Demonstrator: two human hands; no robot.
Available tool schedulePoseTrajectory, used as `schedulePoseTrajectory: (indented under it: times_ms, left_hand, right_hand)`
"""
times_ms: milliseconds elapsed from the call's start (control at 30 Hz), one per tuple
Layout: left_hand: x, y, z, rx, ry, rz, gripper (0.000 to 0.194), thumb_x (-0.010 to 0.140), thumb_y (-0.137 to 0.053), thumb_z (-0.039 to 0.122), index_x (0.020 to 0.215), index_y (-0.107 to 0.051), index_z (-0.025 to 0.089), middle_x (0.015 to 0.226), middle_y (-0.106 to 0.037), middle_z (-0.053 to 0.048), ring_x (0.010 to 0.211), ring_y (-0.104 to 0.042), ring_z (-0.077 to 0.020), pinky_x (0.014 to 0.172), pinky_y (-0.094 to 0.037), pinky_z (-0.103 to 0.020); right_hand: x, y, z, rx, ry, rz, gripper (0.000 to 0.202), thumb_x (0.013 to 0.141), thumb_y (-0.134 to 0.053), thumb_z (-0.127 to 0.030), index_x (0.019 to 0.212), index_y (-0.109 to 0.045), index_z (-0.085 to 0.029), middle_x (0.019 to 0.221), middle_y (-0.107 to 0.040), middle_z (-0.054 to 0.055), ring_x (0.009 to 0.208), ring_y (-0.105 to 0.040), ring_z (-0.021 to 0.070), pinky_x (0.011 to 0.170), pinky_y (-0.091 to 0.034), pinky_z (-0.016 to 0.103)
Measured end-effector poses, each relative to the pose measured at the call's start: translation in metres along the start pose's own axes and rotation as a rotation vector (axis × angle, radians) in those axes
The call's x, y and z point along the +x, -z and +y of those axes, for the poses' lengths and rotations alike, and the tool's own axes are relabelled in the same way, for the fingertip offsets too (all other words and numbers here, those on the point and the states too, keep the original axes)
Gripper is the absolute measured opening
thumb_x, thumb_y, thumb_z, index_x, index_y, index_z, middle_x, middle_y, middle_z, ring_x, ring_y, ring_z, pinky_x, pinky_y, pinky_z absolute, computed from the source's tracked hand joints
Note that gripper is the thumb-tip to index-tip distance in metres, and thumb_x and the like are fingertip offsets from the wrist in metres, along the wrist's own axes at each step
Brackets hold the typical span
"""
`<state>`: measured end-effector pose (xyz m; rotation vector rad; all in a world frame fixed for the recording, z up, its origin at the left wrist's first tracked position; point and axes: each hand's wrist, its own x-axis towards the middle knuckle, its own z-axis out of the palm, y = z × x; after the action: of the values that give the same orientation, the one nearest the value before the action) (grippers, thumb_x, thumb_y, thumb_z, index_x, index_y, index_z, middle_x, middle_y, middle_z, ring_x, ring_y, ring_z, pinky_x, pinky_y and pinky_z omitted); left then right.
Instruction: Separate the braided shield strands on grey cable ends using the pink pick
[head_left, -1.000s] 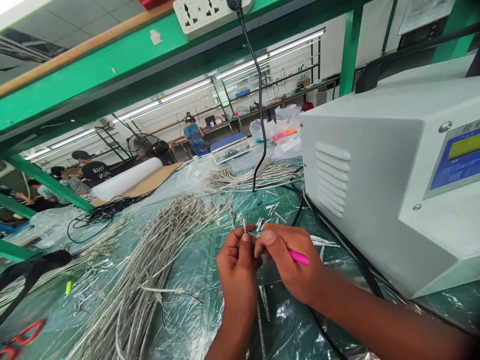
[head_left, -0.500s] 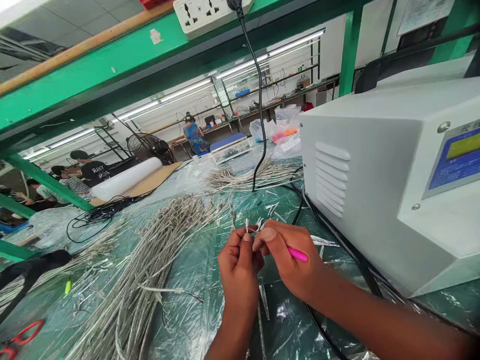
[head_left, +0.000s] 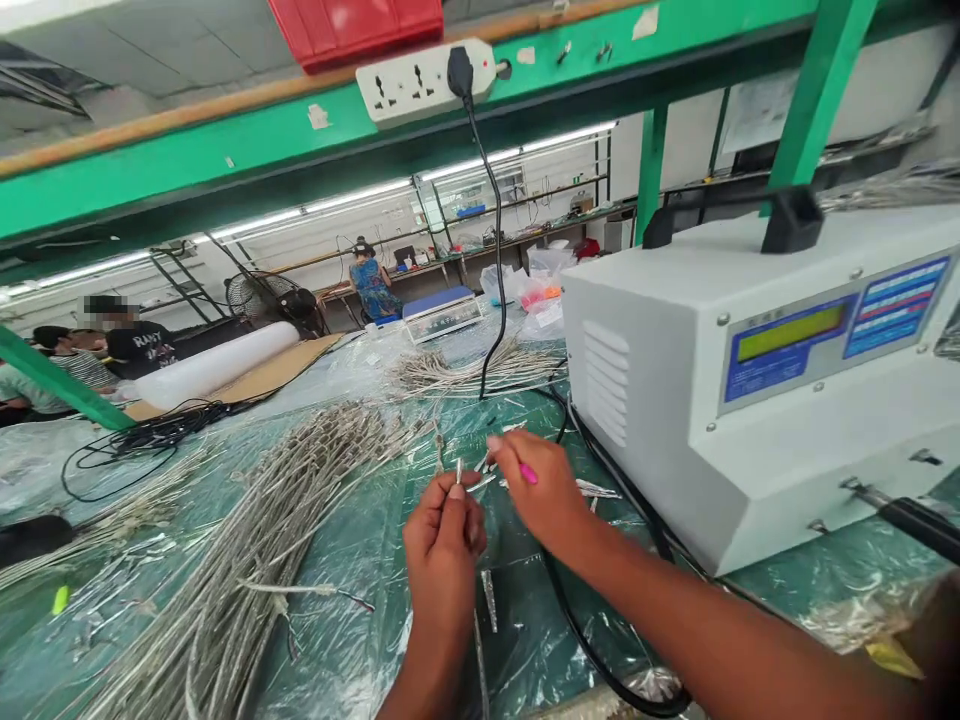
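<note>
Near the middle of the table, my left hand [head_left: 444,525] pinches a grey cable [head_left: 460,470], whose silvery end stands up above the thumb; the cable's lower length hangs below the hand. To its right, my right hand [head_left: 541,485] is closed around a tool with a pink handle [head_left: 529,474]; the tool's tip is too small to make out. The two hands are slightly apart. Scraps of silver foil [head_left: 596,489] lie beside my right hand. A big bundle of stripped grey cables [head_left: 277,540] spreads to the left of my left hand.
A white machine [head_left: 660,400] with a display stands on the right, a black cord [head_left: 581,630] running by it. Behind lies another cable bundle [head_left: 487,370]. A green shelf beam [head_left: 225,165] carries a power strip [head_left: 416,88]. Several people sit farther back.
My right hand has drawn slightly away from my left hand. The view has turned to the right, so more of the white machine shows and the red scissors have left the picture.
</note>
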<state>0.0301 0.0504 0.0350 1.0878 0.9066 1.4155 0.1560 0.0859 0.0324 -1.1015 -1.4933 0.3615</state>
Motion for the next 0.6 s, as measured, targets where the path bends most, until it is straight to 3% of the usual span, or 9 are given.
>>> schedulePoseTrajectory:
  times_ms: [133,267,467,600]
  left_hand:
    - [-0.015,0.018,-0.012,-0.044,0.058,0.020,0.016,0.089,-0.057,0.031,0.093,-0.059,0.016,0.048,-0.041,0.010,0.039,-0.024,-0.0059,0.037,-0.024,-0.017]
    - [-0.025,0.033,-0.025,-0.087,0.059,0.068,0.012,0.090,-0.055,0.029,0.094,-0.054,0.018,0.046,-0.042,0.010,0.036,-0.028,-0.0064,0.034,-0.025,-0.017]
    - [-0.024,0.034,-0.032,-0.139,0.037,0.058,0.023,0.095,-0.054,0.036,0.094,-0.060,0.014,0.060,-0.049,0.008,0.036,-0.034,-0.0037,0.032,-0.029,-0.017]
    - [-0.021,0.035,-0.035,-0.146,0.062,0.035,0.020,0.094,-0.056,0.033,0.092,-0.061,0.014,0.066,-0.055,0.005,0.040,-0.042,-0.0047,0.035,-0.036,-0.017]
  right_hand:
    - [-0.006,-0.008,-0.004,0.043,0.008,-0.147,0.023,0.097,-0.053,-0.034,0.094,-0.064,-0.014,0.088,-0.066,0.002,0.079,-0.064,0.0139,0.076,-0.054,0.033]
    - [-0.009,-0.008,0.002,0.119,-0.037,-0.313,0.025,0.096,-0.056,-0.034,0.110,-0.062,-0.015,0.108,-0.065,0.006,0.091,-0.065,0.0175,0.080,-0.056,0.037]
    - [-0.016,-0.010,0.001,0.239,-0.134,-0.601,0.029,0.095,-0.057,-0.034,0.116,-0.060,-0.014,0.112,-0.064,0.007,0.094,-0.065,0.0192,0.080,-0.056,0.038]
    - [-0.018,-0.011,0.004,0.298,-0.205,-0.722,0.030,0.095,-0.057,-0.034,0.118,-0.059,-0.015,0.113,-0.064,0.007,0.094,-0.065,0.0190,0.080,-0.057,0.038]
